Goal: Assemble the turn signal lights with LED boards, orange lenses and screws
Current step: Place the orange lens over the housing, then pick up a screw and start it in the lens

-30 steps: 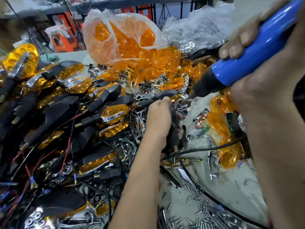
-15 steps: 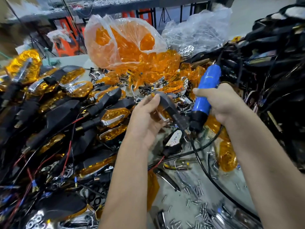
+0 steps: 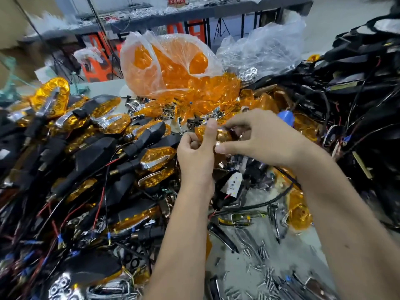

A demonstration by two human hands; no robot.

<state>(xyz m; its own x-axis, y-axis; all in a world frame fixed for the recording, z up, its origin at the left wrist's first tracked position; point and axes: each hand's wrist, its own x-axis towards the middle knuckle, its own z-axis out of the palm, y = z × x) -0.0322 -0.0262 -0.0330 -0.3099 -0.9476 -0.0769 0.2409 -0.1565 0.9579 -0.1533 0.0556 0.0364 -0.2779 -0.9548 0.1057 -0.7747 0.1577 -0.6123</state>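
Above the cluttered bench, near its middle, the left hand [image 3: 195, 154] and right hand [image 3: 259, 139] meet on one orange lens [image 3: 220, 135]. Left fingers curl round it, thumb upright; right fingertips pinch its right end. Loose screws [image 3: 259, 269] lie nearer, an LED board [image 3: 232, 184] just below the hands.

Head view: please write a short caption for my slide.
Both hands, left hand and right hand, hold an orange lens above a bench heaped with turn signal lights and loose screws.

A long grey shelf [image 3: 216, 13] on dark legs spans the back, pale floor [image 3: 337, 24] beyond it at right.
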